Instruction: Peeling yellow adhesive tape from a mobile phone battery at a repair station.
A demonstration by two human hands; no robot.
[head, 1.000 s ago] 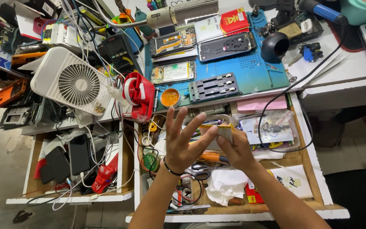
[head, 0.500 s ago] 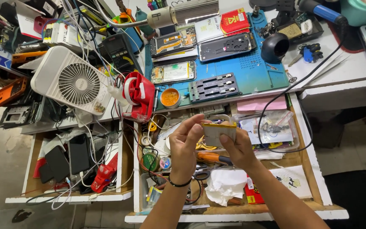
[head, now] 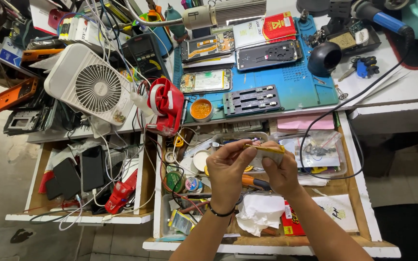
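Your left hand (head: 227,166) and right hand (head: 280,171) both pinch a flat yellow part (head: 265,151), fingers closed on its edges, held above the open drawer (head: 349,193) below the table (head: 402,87).

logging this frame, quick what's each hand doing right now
Left hand: closed, fingertips pinching the left end of the small flat yellow-edged part.
Right hand: closed, gripping the right end of the same part, above the open drawer.
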